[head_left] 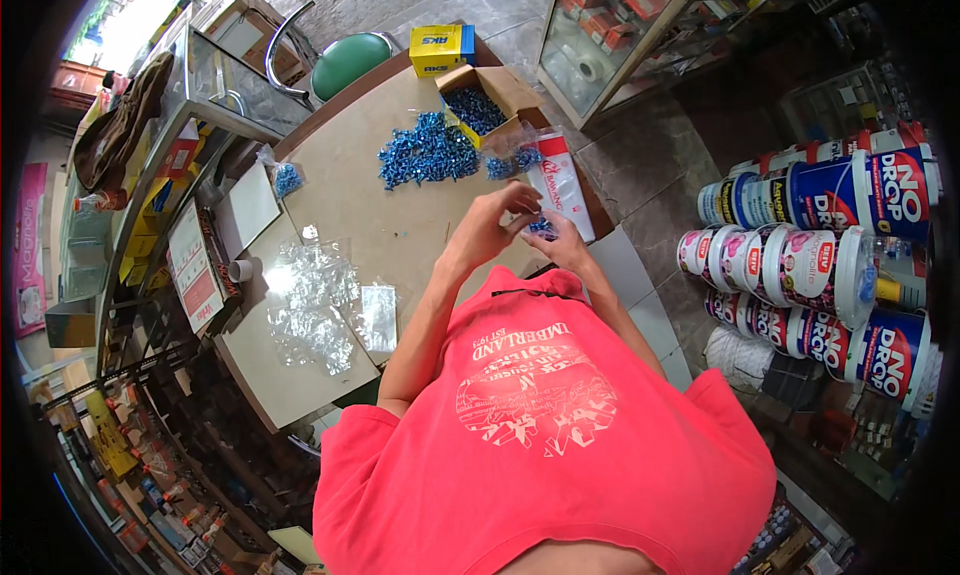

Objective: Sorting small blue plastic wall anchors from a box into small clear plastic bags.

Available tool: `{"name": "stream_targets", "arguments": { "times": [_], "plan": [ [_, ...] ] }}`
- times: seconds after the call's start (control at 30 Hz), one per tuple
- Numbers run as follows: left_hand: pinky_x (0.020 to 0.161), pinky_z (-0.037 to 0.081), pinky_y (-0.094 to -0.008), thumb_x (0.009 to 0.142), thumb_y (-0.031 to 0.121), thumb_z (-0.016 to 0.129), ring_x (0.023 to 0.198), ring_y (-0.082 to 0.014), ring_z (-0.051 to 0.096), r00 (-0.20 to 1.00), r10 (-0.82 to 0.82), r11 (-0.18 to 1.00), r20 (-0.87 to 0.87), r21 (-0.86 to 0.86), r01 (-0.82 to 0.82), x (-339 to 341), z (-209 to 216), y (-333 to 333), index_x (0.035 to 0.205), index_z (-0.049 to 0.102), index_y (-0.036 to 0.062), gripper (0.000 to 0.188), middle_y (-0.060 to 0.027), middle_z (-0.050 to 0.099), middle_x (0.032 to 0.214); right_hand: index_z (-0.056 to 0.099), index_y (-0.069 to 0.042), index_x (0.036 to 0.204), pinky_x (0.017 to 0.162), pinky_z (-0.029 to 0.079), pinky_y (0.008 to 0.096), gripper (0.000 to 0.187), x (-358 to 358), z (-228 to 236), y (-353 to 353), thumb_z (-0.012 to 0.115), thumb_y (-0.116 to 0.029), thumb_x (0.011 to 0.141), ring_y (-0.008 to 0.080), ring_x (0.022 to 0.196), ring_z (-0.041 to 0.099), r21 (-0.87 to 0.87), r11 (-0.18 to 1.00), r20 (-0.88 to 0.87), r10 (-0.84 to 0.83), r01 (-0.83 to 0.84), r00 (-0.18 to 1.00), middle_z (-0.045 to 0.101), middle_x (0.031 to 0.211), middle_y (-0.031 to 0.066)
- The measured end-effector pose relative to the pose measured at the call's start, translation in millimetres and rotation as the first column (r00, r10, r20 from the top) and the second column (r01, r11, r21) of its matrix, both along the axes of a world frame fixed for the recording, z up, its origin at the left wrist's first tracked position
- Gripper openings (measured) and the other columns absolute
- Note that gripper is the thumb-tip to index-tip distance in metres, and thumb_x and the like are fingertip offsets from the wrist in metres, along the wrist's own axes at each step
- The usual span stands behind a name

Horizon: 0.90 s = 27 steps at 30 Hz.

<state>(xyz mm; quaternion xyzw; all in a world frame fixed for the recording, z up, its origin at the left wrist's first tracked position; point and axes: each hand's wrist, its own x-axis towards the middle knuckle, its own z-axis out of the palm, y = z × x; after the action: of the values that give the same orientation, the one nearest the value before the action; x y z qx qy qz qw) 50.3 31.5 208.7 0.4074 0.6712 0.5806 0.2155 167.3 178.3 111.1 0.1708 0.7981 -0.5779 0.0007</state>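
Note:
A small clear plastic bag with blue pieces in it [541, 227] is held between my hands over the table's near right side. My right hand [563, 242] is closed around the bag from its right. My left hand [487, 225] has its fingers curled in a pinch at the bag's upper left; the exact grip is too small to make out. Beyond them lies a loose heap of blue screws [428, 152]. An open cardboard box [515, 93] with more screws stands behind the heap. Filled clear bags [513, 165] rest just beyond my hands, beside a white and red packet [562, 180].
Empty clear bags [312, 300] are spread on the table's left part, near a cup [240, 271]. Another filled bag [287, 180] lies at the far left. A yellow box [437, 51] stands at the back. A green stool [350, 67] is behind the table; paint buckets [822, 265] are stacked right.

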Motion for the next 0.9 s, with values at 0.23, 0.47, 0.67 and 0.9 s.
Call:
{"name": "stream_targets", "arguments": {
  "times": [0.23,0.47,0.67,0.9],
  "plan": [
    [0.073,0.052,-0.0317,0.073,-0.003,0.067,0.083,-0.0222,0.066,0.988,-0.086,0.99,-0.127,-0.12,0.07,11,11,2,0.106,0.057,0.0027,0.035,-0.011,0.066,0.093,0.058,-0.001,0.104,0.071,0.05,0.0291,0.04,6,8,0,0.074,-0.024,0.074,0.0148,0.078,0.061,-0.055,0.998,0.02,0.006,-0.005,1.0,0.064,0.087,0.0097],
    [0.074,0.052,-0.0323,0.072,-0.001,0.068,0.085,-0.0214,0.066,0.983,-0.116,0.985,-0.141,-0.147,0.095,18,26,7,0.109,0.056,0.0041,0.039,-0.0103,0.065,0.097,0.057,-0.002,0.105,0.071,0.05,0.0286,0.041,18,-4,0,0.074,-0.023,0.074,0.0143,0.079,0.061,-0.079,0.997,-0.026,-0.006,0.004,1.0,0.063,0.086,0.0092],
    [0.076,0.051,-0.033,0.072,0.001,0.07,0.086,-0.0218,0.065,0.982,-0.123,0.981,-0.145,-0.168,0.098,21,22,9,0.109,0.056,0.0041,0.04,-0.0102,0.064,0.098,0.057,-0.001,0.105,0.069,0.05,0.0273,0.04,20,-4,1,0.074,-0.021,0.075,0.0127,0.077,0.06,-0.093,0.995,-0.03,-0.033,0.03,0.999,0.063,0.086,0.0087],
    [0.074,0.05,-0.0297,0.074,0.009,0.074,0.082,-0.0186,0.064,0.988,0.082,0.996,-0.133,0.036,-0.078,0,-2,1,0.108,0.056,0.0028,0.038,-0.0086,0.064,0.095,0.059,-0.001,0.1,0.066,0.049,0.0261,0.034,25,-5,4,0.073,-0.02,0.076,0.0113,0.075,0.06,-0.055,0.998,-0.033,-0.035,0.033,0.999,0.064,0.083,0.0075]
  ]
}}
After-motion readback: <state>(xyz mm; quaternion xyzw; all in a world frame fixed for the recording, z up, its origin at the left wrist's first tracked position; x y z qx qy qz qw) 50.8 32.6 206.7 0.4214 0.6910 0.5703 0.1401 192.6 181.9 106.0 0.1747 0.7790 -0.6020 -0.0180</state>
